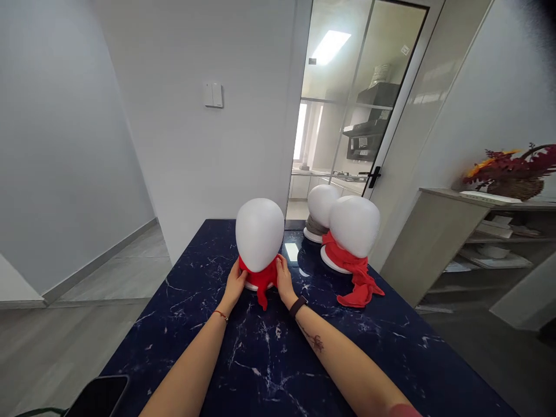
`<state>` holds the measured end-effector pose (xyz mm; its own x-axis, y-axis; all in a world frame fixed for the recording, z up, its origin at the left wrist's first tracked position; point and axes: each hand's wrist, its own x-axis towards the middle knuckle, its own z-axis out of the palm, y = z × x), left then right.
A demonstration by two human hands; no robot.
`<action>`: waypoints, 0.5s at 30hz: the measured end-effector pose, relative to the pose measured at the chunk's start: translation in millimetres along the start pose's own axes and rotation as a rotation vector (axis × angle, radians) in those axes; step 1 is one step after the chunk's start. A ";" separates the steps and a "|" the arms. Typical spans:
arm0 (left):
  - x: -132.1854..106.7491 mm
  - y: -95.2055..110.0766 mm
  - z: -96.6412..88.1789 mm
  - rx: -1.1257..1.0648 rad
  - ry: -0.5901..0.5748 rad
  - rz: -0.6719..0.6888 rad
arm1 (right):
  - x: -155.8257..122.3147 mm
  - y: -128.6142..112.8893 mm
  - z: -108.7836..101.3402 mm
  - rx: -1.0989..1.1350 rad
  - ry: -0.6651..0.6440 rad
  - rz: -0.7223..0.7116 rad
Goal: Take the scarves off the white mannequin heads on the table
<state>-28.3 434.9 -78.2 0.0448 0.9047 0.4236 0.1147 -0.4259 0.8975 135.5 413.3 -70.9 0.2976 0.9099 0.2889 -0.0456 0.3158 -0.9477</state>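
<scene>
— So, what are the hands on?
— Both clasp the base of a white mannequin head (259, 233) with a red scarf (262, 280) tied round its neck. The left hand (235, 285) presses its left side, the right hand (285, 282) its right side, fingers flat against the scarf.
— And where does it stand?
— Upright on the dark marble table (269, 353), directly between the two palms, scarf end hanging down in front.
— Anything close by?
— Beyond the right hand, a second head with a red scarf (354, 231), and behind it a third head (321, 205) on a grey wrap. A phone (99, 395) lies near the left elbow.
</scene>
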 end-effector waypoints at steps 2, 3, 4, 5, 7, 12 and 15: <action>0.2 -2.7 0.2 0.057 0.039 0.018 | 3.4 5.6 -3.7 0.057 0.008 0.002; 0.0 -2.4 -0.1 0.092 0.065 0.035 | 5.0 7.8 -5.3 0.052 0.032 0.003; -0.4 -1.0 -0.7 0.133 0.097 0.044 | 6.3 9.6 -6.6 0.025 0.066 0.006; -1.5 1.5 -1.5 0.182 0.145 0.042 | 7.3 11.0 -7.6 -0.017 0.108 0.010; -6.1 9.9 -3.3 0.316 0.267 0.021 | 7.8 12.4 -8.9 -0.101 0.191 0.020; -32.2 41.3 1.4 0.666 0.163 0.172 | 4.1 8.3 -10.2 -0.140 0.217 0.047; -46.9 56.0 11.8 0.775 -0.150 0.306 | 1.7 5.1 -12.0 -0.076 0.195 0.080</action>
<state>-12.2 368.7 -49.2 0.3093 0.7655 0.5642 0.7216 -0.5753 0.3850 147.3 413.2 -76.9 0.4754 0.8594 0.1880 -0.0066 0.2172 -0.9761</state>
